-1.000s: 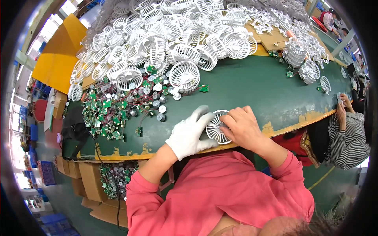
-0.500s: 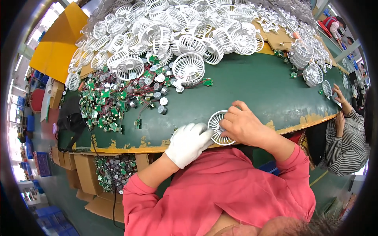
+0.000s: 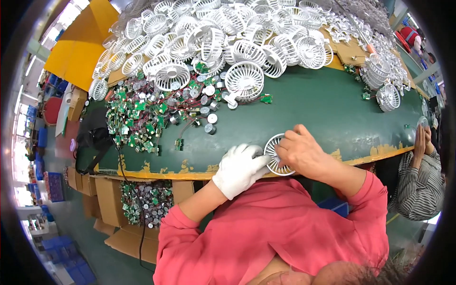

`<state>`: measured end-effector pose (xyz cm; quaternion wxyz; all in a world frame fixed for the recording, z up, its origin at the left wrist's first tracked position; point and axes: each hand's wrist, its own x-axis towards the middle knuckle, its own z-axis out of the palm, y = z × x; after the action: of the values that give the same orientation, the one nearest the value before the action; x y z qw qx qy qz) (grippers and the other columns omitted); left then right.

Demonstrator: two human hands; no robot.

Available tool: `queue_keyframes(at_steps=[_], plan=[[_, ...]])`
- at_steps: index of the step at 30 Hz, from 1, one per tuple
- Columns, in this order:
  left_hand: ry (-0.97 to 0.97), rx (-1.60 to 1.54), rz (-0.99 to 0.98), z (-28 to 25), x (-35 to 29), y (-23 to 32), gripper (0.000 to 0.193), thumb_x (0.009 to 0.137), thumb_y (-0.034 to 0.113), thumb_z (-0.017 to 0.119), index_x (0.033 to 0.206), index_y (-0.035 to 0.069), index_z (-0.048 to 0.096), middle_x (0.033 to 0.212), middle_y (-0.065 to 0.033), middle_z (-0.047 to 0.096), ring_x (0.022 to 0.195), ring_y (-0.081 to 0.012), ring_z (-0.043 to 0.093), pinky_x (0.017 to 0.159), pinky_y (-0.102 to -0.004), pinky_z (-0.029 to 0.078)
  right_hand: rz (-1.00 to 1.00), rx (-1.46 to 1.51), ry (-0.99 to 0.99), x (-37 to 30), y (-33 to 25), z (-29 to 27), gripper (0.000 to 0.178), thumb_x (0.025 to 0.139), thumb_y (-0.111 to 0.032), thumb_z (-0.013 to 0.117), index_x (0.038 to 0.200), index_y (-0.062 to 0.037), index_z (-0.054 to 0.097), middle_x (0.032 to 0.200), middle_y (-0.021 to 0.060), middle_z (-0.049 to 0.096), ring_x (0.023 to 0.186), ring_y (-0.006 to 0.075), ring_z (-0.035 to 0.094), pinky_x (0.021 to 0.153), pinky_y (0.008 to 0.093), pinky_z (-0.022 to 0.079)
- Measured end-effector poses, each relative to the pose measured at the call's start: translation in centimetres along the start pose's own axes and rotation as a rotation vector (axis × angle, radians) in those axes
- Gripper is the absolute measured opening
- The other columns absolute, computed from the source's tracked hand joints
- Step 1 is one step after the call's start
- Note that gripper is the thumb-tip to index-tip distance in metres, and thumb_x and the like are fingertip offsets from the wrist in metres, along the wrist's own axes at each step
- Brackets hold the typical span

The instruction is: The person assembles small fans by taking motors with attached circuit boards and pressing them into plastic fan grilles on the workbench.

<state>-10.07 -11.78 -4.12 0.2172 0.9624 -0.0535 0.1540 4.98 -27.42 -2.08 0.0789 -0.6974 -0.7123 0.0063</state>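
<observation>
White plastic makes up the round, slatted grille (image 3: 274, 164) between your hands, which are together on it. Your white-gloved left hand (image 3: 241, 170) is clamped on the grille's left rim; your bare right hand (image 3: 306, 153) bends its fingers over the grille's right part (whether they grip, I cannot tell). Under the grille is the green, yellow-edged worktop (image 3: 323, 109). Beyond the grille, you have heaped white plastic fan cages (image 3: 244, 50); left of it, silver cylindrical motors wired to small green circuit boards (image 3: 142, 114). Well to the grille's right is a co-worker's striped sleeve (image 3: 418, 192).
</observation>
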Motion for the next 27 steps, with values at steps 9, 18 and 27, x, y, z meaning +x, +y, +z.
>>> queue_keyframes(at_steps=[9, 18, 27], plan=[[0.220, -0.294, -0.123, -4.0, 0.0, -1.7, 0.024, 0.073, 0.013, 0.071, 0.096, 0.009, 0.067, 0.099, -0.0107, 0.064, 0.090, -0.0285, 0.062, 0.077, -0.0357, 0.050, 0.055, 0.063, 0.102, -0.1, 0.0, -1.1, 0.025, 0.068, -0.022, 0.074, 0.088, -0.0087, 0.066, 0.073, 0.0038, 0.059, 0.079, 0.0211, 0.053, 0.080, 0.0365, 0.039], [0.372, -0.065, -0.321, -6.3, 4.1, -8.6, 0.018, 0.080, 0.021, 0.066, 0.094, 0.009, 0.068, 0.092, -0.0116, 0.061, 0.082, -0.0279, 0.062, 0.071, -0.0357, 0.049, 0.310, 0.315, 0.329, 6.5, 6.0, -0.9, 0.049, 0.081, -0.015, 0.067, 0.127, -0.0118, 0.050, 0.078, 0.0134, 0.061, 0.075, 0.0331, 0.059, 0.068, 0.0421, 0.047], [0.083, 0.172, -0.350, -3.8, 7.9, -12.0, 0.015, 0.080, 0.027, 0.062, 0.087, 0.015, 0.068, 0.088, -0.0106, 0.058, 0.086, -0.0304, 0.059, 0.076, -0.0408, 0.048, 0.252, 0.243, 0.257, 8.9, 7.3, -0.4, 0.020, 0.076, -0.019, 0.071, 0.085, -0.0047, 0.060, 0.079, 0.0138, 0.063, 0.078, 0.0334, 0.062, 0.067, 0.0424, 0.049]])
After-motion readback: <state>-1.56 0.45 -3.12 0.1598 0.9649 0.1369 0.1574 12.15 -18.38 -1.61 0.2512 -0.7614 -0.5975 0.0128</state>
